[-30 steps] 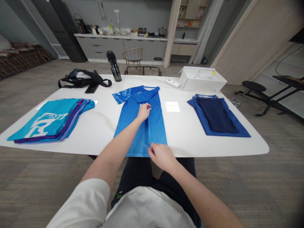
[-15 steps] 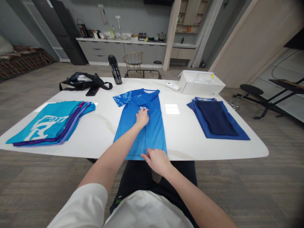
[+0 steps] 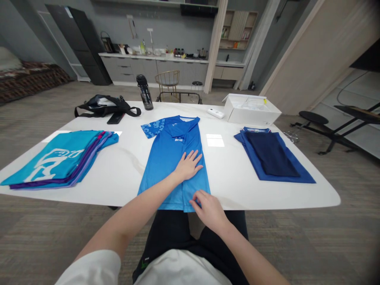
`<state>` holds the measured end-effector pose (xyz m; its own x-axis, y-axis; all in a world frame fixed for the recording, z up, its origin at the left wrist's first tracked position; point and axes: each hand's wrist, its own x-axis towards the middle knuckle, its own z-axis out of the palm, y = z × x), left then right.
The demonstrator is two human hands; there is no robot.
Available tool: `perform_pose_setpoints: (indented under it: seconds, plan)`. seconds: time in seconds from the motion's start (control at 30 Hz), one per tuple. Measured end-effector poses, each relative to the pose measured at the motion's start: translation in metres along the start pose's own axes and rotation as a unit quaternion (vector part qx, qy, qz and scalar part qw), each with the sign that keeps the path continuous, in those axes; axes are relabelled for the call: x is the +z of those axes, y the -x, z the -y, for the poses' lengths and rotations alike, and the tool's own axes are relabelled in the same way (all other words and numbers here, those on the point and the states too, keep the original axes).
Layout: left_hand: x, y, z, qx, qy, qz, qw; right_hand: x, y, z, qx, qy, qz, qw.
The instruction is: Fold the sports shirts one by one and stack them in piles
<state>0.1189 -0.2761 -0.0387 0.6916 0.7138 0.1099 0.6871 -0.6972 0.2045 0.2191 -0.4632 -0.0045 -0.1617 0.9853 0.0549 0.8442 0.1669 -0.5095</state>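
A blue short-sleeved shirt (image 3: 166, 158) lies lengthwise on the white table (image 3: 124, 170), its right side folded inward and its patterned sleeve (image 3: 152, 127) sticking out to the left. The collar end points away from me. My left hand (image 3: 189, 165) rests flat on the folded right part, fingers spread. By the hem, at the near table edge, my right hand (image 3: 209, 208) hovers with fingers loosely curled and a gap between thumb and forefinger; no cloth shows between them.
Folded teal and purple shirts (image 3: 56, 158) are stacked at left. Dark blue folded garments (image 3: 270, 154) lie at right. Toward the back are a black bag (image 3: 103, 105), a phone (image 3: 115, 118), a bottle (image 3: 145, 93), a white device (image 3: 215, 113) and a white box (image 3: 251, 111).
My left hand has moved from near the chest print down and right, flattening out on the cloth. My right hand has shifted slightly right, its fingers loosening at the hem.
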Motion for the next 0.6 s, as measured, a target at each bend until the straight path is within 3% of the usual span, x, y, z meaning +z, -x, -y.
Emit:
perform_pose_setpoints:
  seconds: [0.17, 0.3, 0.47, 0.53, 0.6]
  plan:
    - [-0.001, 0.004, -0.004, 0.000, 0.013, 0.019, 1.000, -0.009, -0.008, -0.005, -0.003, -0.100, 0.007, 0.995]
    - [0.000, 0.009, -0.006, 0.002, 0.015, 0.015, 1.000, -0.026, -0.046, -0.018, 0.010, -0.147, -0.006, 0.989]
    - [-0.003, 0.006, -0.004, 0.027, 0.029, 0.004, 0.999, -0.044, -0.142, -0.039, -0.015, -0.154, -0.008, 0.988]
    - [-0.009, -0.006, 0.010, 0.023, 0.038, -0.030, 0.999, -0.045, -0.190, -0.048, -0.020, -0.159, -0.015, 0.987]
    - [-0.019, -0.026, 0.036, -0.005, 0.038, -0.065, 0.997, -0.042, -0.238, -0.059, -0.014, -0.155, -0.043, 0.987]
